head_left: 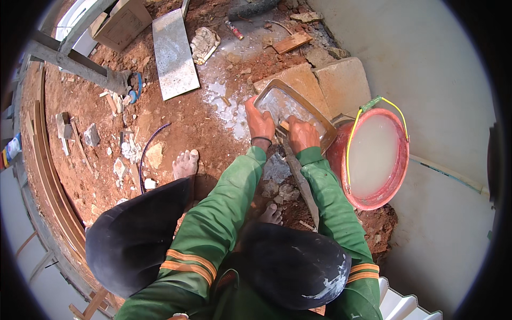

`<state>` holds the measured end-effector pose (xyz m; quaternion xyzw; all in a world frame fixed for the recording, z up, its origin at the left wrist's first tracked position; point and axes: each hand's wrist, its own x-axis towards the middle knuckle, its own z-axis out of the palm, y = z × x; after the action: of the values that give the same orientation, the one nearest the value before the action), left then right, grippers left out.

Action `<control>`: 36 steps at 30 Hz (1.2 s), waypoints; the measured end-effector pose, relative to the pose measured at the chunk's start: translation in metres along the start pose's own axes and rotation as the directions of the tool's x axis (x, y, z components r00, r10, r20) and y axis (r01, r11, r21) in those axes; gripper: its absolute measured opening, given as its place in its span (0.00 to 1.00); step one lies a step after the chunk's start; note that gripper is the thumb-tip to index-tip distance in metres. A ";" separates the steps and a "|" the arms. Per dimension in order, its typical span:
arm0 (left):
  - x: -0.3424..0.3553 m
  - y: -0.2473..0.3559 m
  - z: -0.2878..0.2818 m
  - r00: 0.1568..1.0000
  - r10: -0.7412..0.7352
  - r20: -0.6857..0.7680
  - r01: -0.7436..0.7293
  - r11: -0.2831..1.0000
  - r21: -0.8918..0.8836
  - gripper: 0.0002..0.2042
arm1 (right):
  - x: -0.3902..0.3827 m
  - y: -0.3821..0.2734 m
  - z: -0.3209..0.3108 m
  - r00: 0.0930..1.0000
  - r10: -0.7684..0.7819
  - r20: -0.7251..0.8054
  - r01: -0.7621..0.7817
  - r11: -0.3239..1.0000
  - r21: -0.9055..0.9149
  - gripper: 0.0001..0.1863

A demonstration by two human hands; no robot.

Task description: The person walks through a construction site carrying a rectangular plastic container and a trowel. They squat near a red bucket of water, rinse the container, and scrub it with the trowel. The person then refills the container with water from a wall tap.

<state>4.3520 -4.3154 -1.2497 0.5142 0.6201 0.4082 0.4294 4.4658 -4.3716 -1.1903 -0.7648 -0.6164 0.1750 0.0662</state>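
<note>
From the head view, the pan (314, 114) lies straight ahead on the dirt, tilted, its long axis running from upper left to lower right; the left hand (260, 124) clasps its near-left rim with fingers curled over the edge, and the right hand (302, 134) is closed round a wooden handle (285, 125) at the near rim. The red bucket (397, 176) of cloudy liquid stands just right of the pan, stone blocks (341, 82) touch its far side, and a metal sheet (174, 53) lies well apart, upper left.
</note>
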 end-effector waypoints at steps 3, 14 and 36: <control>0.001 0.001 0.001 1.000 -0.013 0.022 0.013 1.000 -0.020 0.27 | 0.023 0.004 -0.017 0.998 0.049 0.036 -0.048 0.998 -0.032 0.09; 0.014 0.015 -0.014 0.990 0.140 -0.027 -0.141 0.990 -0.024 0.27 | -0.007 0.016 -0.024 0.973 0.175 -0.152 -0.167 0.984 0.063 0.09; 0.007 0.238 -0.013 0.284 0.952 0.117 -0.941 0.253 0.226 0.26 | -0.169 0.129 -0.120 0.253 0.920 -0.300 0.318 0.214 0.923 0.16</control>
<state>4.4069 -4.2761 -1.0213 0.8232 0.2441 0.5122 0.0174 4.5965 -4.5510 -1.0881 -0.6495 0.0009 0.0446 0.7591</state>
